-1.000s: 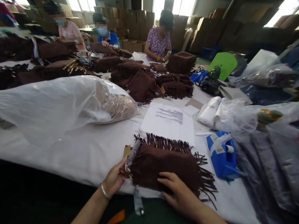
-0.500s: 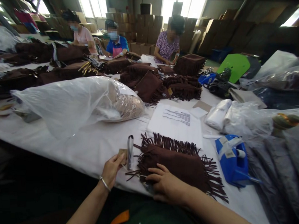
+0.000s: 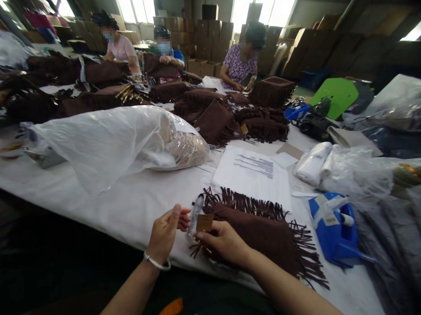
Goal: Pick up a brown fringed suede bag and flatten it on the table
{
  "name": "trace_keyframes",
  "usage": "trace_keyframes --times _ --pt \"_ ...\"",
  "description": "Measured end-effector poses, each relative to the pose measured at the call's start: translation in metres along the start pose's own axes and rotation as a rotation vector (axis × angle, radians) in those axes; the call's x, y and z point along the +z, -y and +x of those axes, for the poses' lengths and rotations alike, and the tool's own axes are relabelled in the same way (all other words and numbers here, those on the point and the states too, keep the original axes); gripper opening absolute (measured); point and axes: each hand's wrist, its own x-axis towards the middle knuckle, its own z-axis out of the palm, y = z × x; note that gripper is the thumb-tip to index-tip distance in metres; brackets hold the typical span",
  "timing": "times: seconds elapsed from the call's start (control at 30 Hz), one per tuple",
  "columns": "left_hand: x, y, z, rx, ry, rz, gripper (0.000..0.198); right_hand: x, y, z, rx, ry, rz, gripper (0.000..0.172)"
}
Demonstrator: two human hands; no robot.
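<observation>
A brown fringed suede bag (image 3: pixel 267 234) lies flat on the white table (image 3: pixel 128 204) right in front of me. My right hand (image 3: pixel 224 241) rests on the bag's left end and pinches a small tan paper tag (image 3: pixel 204 222). My left hand (image 3: pixel 167 232), with a bracelet on the wrist, is raised beside it, fingers curled next to a thin silver-grey strip (image 3: pixel 195 214) that stands up by the tag. I cannot tell which hand grips the strip.
A blue tape dispenser (image 3: pixel 332 228) sits right of the bag, a printed white sheet (image 3: pixel 253 171) behind it, a big clear plastic bag (image 3: pixel 114 141) at left. Piles of brown fringed bags (image 3: pixel 225 114) fill the far table, where three people work. Grey fabric (image 3: pixel 394 242) lies at right.
My right hand slid from the bag's middle to its left end and took hold of the tag. My left hand, which held the tag before, rose beside the strip. The view shifted slightly.
</observation>
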Motion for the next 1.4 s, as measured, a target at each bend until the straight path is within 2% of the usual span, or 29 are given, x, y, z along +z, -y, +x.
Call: trace_keyframes --times 0.1,0.17,0.27,0.33,0.4,0.47,0.53,0.63,0.73,0.83,0.93,1.0,1.03,1.1,1.13,1.17,1.23,1.3,1.33,1.4 --pt "0.013 0.018 0.035 -0.003 0.028 0.344 0.039 -0.019 -0.003 -0.009 0.068 -0.175 0.096 0.036" --pt "0.021 0.031 0.051 -0.022 0.029 0.415 0.031 -0.026 -0.007 -0.011 0.077 -0.236 0.121 0.038" --pt "0.017 0.044 0.051 -0.038 0.033 0.451 0.022 -0.025 -0.013 -0.004 0.084 -0.258 0.153 0.039" --pt "0.003 0.050 0.034 -0.041 0.038 0.424 0.019 -0.022 -0.016 0.004 0.108 -0.262 0.180 0.042" --pt "-0.014 0.056 0.004 0.013 -0.003 0.347 0.021 -0.021 -0.019 0.014 0.131 -0.255 0.203 0.044" --pt "-0.024 0.062 -0.031 0.131 -0.019 0.269 0.021 -0.023 -0.023 0.022 0.141 -0.237 0.213 0.044" --pt "-0.021 0.065 -0.061 0.320 0.080 0.278 0.017 -0.026 -0.028 0.028 0.153 -0.210 0.212 0.043" --pt "0.004 0.062 -0.081 0.637 0.375 0.502 0.020 -0.030 -0.028 0.032 0.173 -0.127 0.188 0.041" --pt "0.043 0.055 -0.078 0.815 0.586 0.723 0.019 -0.032 -0.014 0.022 0.160 -0.044 0.165 0.036" --pt "0.087 0.050 -0.070 0.846 0.671 0.832 0.027 -0.036 0.000 -0.006 0.025 0.032 0.090 0.028" --pt "0.121 0.046 -0.066 0.826 0.721 0.858 0.028 -0.047 -0.007 -0.045 -0.161 0.003 -0.178 0.023" --pt "0.126 0.041 -0.065 0.834 0.773 0.806 0.020 -0.059 -0.025 -0.072 -0.224 -0.047 -0.391 0.022" --pt "0.121 0.038 -0.065 0.829 0.816 0.752 0.017 -0.065 -0.034 -0.083 -0.241 -0.039 -0.482 0.025" --pt "0.095 0.031 -0.063 0.684 0.918 0.537 0.015 -0.077 -0.051 -0.102 -0.255 0.013 -0.596 0.032" --pt "0.078 0.029 -0.062 0.530 0.938 0.395 0.015 -0.082 -0.055 -0.108 -0.256 0.040 -0.624 0.036" --pt "0.059 0.028 -0.060 0.340 0.900 0.254 0.018 -0.085 -0.057 -0.112 -0.254 0.043 -0.634 0.039" --pt "0.025 0.030 -0.051 -0.031 0.655 0.060 0.029 -0.085 -0.052 -0.114 -0.233 -0.039 -0.624 0.044" --pt "0.004 0.035 -0.038 -0.284 0.388 -0.039 0.037 -0.076 -0.042 -0.108 -0.196 -0.121 -0.643 0.043" --pt "0.000 0.038 -0.030 -0.381 0.317 -0.100 0.042 -0.069 -0.037 -0.103 -0.177 -0.114 -0.679 0.043" --pt "0.002 0.042 -0.018 -0.526 0.306 -0.230 0.051 -0.053 -0.032 -0.092 -0.150 0.000 -0.783 0.056"
